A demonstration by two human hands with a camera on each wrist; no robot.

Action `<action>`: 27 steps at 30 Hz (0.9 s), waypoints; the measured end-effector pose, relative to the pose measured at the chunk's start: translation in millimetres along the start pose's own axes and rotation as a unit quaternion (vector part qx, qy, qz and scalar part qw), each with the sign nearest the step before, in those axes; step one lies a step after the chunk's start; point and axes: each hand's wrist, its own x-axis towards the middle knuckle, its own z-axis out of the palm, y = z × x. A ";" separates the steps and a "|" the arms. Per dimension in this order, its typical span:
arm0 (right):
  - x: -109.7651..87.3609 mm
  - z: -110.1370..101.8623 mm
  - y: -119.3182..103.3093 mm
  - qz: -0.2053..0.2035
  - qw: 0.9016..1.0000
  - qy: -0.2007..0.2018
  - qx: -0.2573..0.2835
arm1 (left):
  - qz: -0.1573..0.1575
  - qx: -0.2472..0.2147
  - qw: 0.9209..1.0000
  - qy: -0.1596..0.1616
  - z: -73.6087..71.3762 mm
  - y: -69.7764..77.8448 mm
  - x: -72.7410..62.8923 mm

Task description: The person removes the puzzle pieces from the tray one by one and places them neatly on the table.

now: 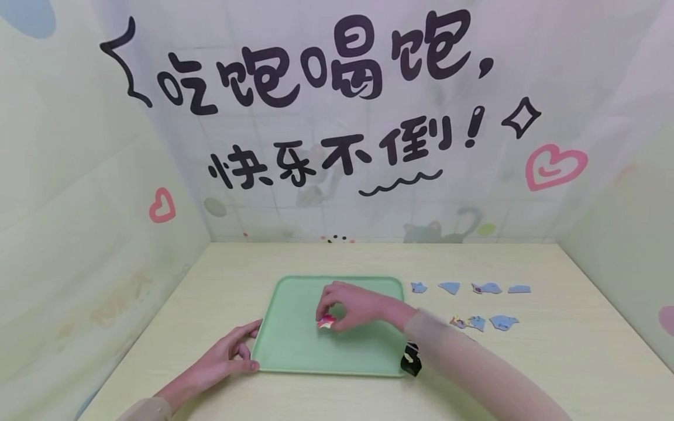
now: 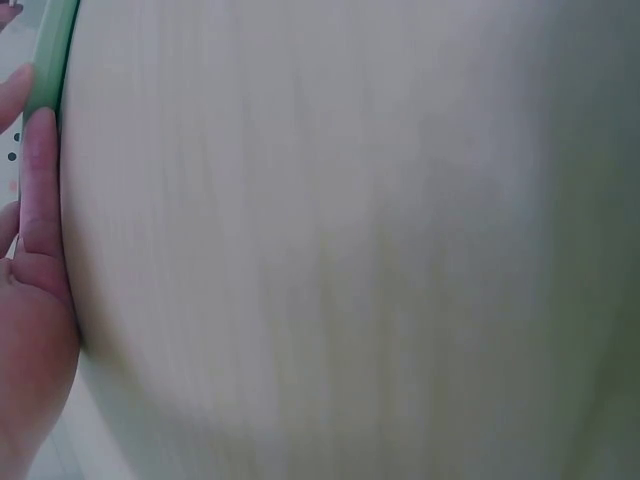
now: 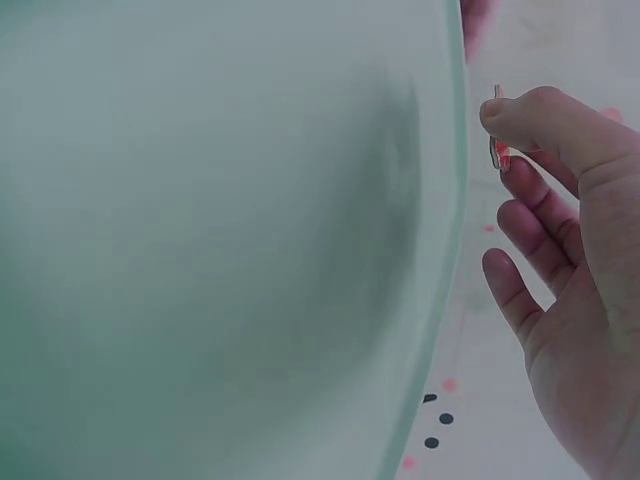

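A light green tray (image 1: pixel 295 351) lies on the table. My left hand (image 1: pixel 218 359) is at its left side, thumb against the near corner and fingers at the edge; in the left wrist view, fairly straight fingers (image 2: pixel 40 190) touch the green edge. Over the middle of the tray, my right hand (image 1: pixel 355 307) pinches a small red, pink and white puzzle piece (image 1: pixel 326 322) between thumb and fingers. The right wrist view shows this thin puzzle piece (image 3: pixel 499 150) edge-on, with the other fingers loosely bent below it.
Several blue irregular pieces (image 1: pixel 487 287) lie in a row right of the tray. Nearer, another blue piece (image 1: pixel 504 322) and a yellowish piece (image 1: pixel 458 321) form a second row, partly behind my right sleeve. A black object (image 1: pixel 411 359) sits below that wrist.
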 end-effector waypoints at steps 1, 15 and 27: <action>-2.4 -1.9 0.9 0.000 1.000 0.005 0.004 | 0.001 0.000 1.000 -0.001 0.1 0.1 0.1; -45.7 -26.4 14.9 -0.003 0.996 0.082 0.046 | 0.001 -0.009 1.000 -0.002 0.2 -0.2 0.2; -94.9 -40.2 34.2 0.011 0.987 0.156 0.029 | -0.020 -0.001 1.000 0.001 -0.3 -2.5 2.0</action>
